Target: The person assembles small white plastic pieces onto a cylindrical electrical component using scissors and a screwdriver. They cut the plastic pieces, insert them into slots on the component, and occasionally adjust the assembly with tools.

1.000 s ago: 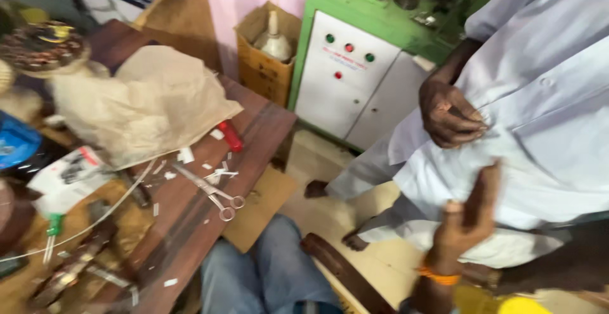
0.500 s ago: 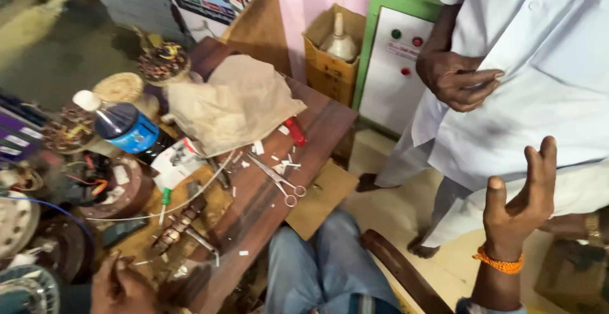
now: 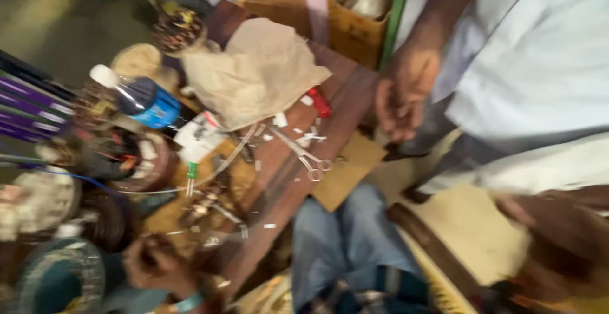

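Left hand [image 3: 155, 266]: now resting at the near edge of the counter [image 3: 285, 181], fingers curled, contents cannot be told through blur. Right hand [image 3: 558, 238]: dropped from its raised pose, blurred, grip unreadable. Scissors [image 3: 304, 155]: unmoved mid-counter, beside the tan cloth [image 3: 260, 73].

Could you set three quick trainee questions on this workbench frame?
1. True or false: the scissors lie on the wooden bench.
2. What colour is the label on the plastic bottle?
A. blue B. yellow C. white
3. Which of the person's own hands is at the lower left by the bench?

Key:
1. True.
2. A.
3. The left hand; the right hand is blurred at the lower right, away from the bench, so its grip cannot be judged.
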`<state>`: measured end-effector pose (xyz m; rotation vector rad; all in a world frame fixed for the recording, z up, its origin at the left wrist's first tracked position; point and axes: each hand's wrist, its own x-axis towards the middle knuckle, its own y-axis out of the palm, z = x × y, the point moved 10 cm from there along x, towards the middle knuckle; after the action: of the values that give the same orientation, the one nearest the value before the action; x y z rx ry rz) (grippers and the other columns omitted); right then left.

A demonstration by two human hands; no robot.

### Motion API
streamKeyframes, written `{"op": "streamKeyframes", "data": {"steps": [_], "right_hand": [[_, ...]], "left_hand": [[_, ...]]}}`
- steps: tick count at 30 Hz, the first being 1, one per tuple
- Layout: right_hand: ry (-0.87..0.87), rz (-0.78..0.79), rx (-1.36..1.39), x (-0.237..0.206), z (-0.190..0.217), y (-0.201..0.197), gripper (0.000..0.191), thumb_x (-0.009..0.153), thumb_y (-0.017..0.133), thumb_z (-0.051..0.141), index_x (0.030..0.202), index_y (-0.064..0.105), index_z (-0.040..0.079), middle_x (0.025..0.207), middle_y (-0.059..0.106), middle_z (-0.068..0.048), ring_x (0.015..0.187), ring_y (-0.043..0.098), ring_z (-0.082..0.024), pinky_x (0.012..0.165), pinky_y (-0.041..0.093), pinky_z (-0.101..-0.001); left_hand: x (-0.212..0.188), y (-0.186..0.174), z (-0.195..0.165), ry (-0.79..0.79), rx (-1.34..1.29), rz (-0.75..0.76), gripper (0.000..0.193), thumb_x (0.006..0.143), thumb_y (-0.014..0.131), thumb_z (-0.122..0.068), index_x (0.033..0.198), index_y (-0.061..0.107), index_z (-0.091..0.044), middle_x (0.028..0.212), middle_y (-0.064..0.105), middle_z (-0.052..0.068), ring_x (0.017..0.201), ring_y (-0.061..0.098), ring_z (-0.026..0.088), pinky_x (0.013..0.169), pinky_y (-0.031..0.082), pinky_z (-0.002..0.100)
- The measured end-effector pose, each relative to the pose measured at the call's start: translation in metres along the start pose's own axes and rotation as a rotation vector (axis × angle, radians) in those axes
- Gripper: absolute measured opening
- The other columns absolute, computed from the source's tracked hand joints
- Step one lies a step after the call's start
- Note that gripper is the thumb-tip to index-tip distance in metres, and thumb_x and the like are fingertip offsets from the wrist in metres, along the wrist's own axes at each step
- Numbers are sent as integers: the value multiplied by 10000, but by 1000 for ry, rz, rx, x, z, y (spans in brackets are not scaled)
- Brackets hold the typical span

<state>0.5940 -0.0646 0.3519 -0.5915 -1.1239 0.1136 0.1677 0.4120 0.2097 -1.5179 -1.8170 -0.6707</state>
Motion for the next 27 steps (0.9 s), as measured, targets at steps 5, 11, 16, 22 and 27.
{"op": "streamKeyframes", "data": {"steps": [5,11,16,22,27], "right_hand": [[-17,87,68,20,26,67,843,997,738,208,1642,232,13,1681,322,-272,1593,357,-397,1296,335,-452],[141,250,196,-19,30,105,701,969,753,161,1566,415,16,1671,400,-251,1536,440,-404,1271,383,-472],[417,111,477,-52,18,148,373,979,658,40,1346,598,50,1515,511,-230,1172,665,-251,1005,561,-348],[227,28,510,-63,63,172,201,1030,626,-52,1208,655,36,1106,691,-116,966,682,-267,890,548,-324],[297,462,481,-64,88,264,421,829,838,179,1209,672,107,1045,677,-112,822,665,-264,699,545,-382]], "left_hand": [[4,-16,-14,26,190,-83,203,1166,668,-56,1284,623,103,1176,661,214,931,679,202,805,561,316],[10,-4,-4,-142,125,20,141,1110,689,-112,1173,691,15,1017,745,90,867,686,150,760,515,289],[17,12,-41,50,294,125,136,1039,693,-128,1017,704,6,944,643,118,850,560,231,677,382,317],[22,19,-70,39,197,243,119,967,769,-96,976,688,-9,961,636,107,922,517,237,891,417,409],[-17,18,-114,171,-48,261,87,781,688,-46,789,610,-83,1065,609,224,1049,574,308,940,468,454]]}}
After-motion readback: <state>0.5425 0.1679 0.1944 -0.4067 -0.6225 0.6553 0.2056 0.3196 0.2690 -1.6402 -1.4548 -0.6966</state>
